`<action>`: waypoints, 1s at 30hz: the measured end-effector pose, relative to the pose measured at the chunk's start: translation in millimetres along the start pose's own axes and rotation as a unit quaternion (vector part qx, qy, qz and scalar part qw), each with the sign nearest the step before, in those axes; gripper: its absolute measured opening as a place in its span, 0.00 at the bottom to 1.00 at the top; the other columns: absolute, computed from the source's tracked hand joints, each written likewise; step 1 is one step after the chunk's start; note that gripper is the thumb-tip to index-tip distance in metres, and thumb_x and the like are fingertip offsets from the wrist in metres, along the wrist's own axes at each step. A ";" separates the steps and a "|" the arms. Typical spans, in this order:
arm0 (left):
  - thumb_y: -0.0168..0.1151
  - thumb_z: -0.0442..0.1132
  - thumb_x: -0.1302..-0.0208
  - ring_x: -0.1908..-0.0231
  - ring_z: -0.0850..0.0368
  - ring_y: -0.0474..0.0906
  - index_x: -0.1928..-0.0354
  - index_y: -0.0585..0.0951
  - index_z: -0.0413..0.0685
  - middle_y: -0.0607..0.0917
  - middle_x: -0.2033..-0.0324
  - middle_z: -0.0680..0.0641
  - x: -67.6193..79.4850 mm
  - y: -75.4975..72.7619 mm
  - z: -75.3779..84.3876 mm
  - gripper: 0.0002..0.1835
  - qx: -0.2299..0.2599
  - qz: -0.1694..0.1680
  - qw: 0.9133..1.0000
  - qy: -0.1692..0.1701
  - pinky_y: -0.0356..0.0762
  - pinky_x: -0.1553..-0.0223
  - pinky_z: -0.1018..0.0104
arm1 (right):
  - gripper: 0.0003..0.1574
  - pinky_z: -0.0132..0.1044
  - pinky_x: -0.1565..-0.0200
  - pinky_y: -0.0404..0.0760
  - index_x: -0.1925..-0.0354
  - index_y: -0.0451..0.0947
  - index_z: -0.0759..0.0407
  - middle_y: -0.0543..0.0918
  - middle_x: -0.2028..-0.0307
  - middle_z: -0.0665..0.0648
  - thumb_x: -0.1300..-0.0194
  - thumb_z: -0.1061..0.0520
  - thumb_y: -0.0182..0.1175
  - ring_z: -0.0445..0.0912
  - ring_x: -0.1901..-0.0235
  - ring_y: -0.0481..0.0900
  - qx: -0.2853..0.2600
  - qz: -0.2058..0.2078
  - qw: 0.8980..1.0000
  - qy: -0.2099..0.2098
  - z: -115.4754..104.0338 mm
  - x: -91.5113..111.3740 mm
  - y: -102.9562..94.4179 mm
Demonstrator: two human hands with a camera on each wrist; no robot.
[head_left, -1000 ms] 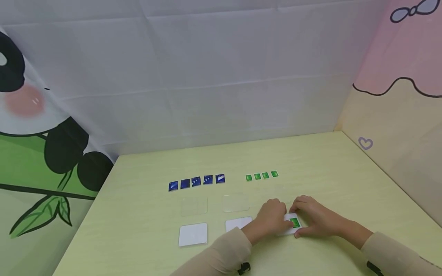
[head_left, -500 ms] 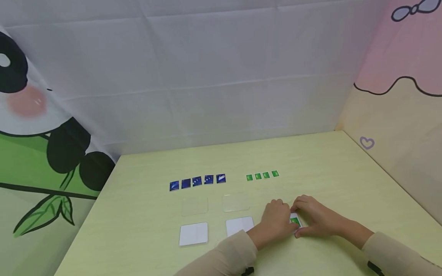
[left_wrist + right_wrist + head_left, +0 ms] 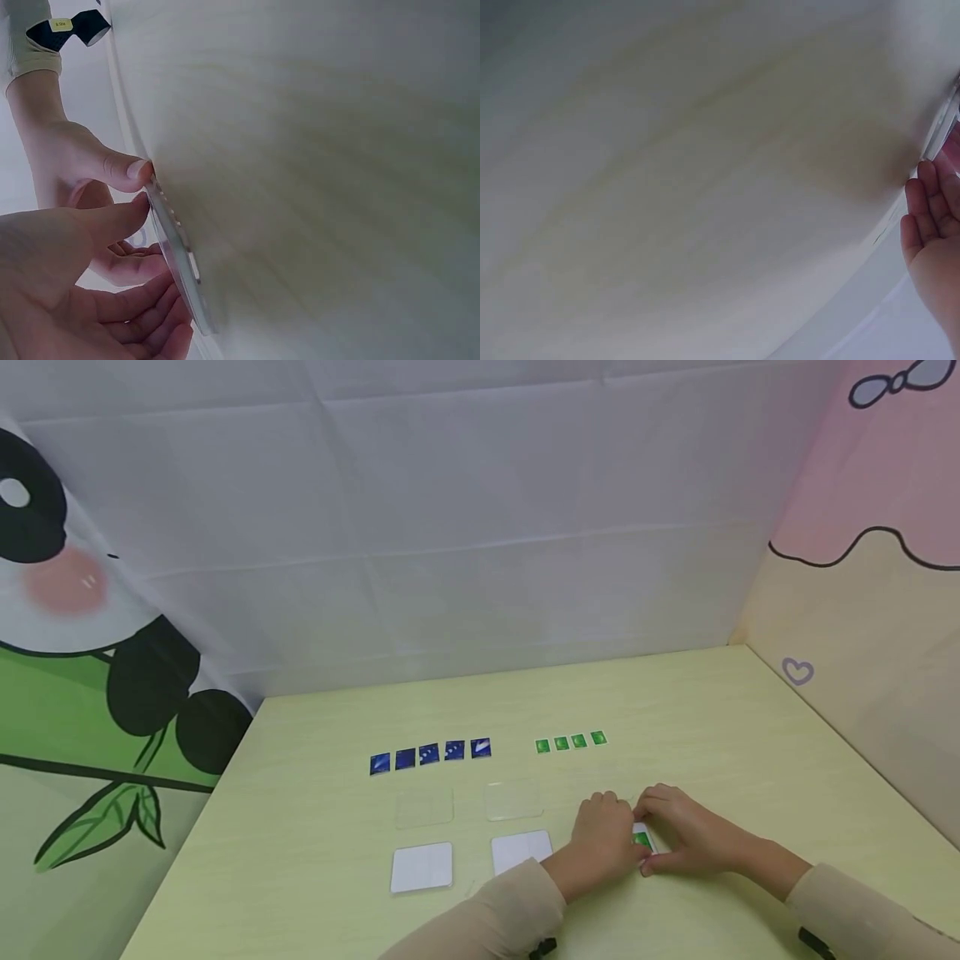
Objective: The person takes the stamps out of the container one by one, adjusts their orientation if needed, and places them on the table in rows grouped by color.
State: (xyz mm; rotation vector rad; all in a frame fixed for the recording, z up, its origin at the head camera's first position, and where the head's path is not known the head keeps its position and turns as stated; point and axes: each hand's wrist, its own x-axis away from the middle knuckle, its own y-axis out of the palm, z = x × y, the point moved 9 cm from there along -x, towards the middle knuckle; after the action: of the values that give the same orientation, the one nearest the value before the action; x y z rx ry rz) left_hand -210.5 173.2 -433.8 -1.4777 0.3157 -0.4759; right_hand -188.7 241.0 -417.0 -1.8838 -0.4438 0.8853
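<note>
A flat white plate with a green square picture [image 3: 642, 839] lies low over the table at the right, mostly covered by both hands. My left hand [image 3: 606, 839] grips it from the left, thumb toward the picture and fingers at its far edge. From the right, my right hand [image 3: 686, 833] holds it between a thumb at the near edge and fingers at the far edge. Its thin clear edge [image 3: 178, 259] shows in the left wrist view between the hands. At the margin of the right wrist view, right-hand fingers [image 3: 930, 202] meet that edge.
Two white plates [image 3: 422, 867] lie left of the hands, one partly behind the left sleeve [image 3: 517, 906]. Beyond them are two clear rectangular sheets [image 3: 424, 807]. Farther back run a row of blue picture squares [image 3: 429, 753] and a row of small green squares [image 3: 578, 741].
My left hand has slid a little to the right over the plate, covering more of its white part and picture. The right hand has stayed nearly still.
</note>
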 end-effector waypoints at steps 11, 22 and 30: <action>0.70 0.58 0.48 0.73 0.62 0.65 0.71 0.81 0.51 0.73 0.78 0.55 -6.2 -0.3 -9.5 0.18 0.058 0.000 0.998 -0.016 0.64 0.67 0.72 | 0.32 0.38 0.53 0.74 0.58 0.78 0.52 0.78 0.60 0.41 0.53 0.33 0.70 0.38 0.56 0.73 0.005 -0.017 1.000 0.015 2.9 -1.1 2.1; 0.71 0.49 0.46 0.75 0.62 0.67 0.72 0.82 0.50 0.75 0.79 0.56 -8.4 0.1 -16.6 0.11 0.123 -0.019 0.992 -0.029 0.62 0.72 0.73 | 0.31 0.36 0.55 0.73 0.59 0.78 0.53 0.78 0.61 0.42 0.54 0.35 0.72 0.37 0.58 0.72 0.002 -0.006 1.000 0.000 0.1 -1.9 0.6; 0.70 0.41 0.47 0.75 0.64 0.69 0.70 0.83 0.48 0.80 0.77 0.56 -7.6 -2.5 -23.8 0.06 0.181 -0.019 0.983 -0.013 0.67 0.73 0.76 | 0.31 0.37 0.56 0.73 0.59 0.77 0.52 0.78 0.61 0.42 0.54 0.34 0.72 0.38 0.58 0.72 -0.001 -0.015 1.000 -0.003 -1.6 -2.5 2.1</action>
State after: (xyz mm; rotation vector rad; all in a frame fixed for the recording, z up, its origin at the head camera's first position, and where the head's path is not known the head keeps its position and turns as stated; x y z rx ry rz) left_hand -228.8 156.1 -433.9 -1.1362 0.1688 -0.5151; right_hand -189.3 237.4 -417.5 -1.8715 -0.4747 0.8711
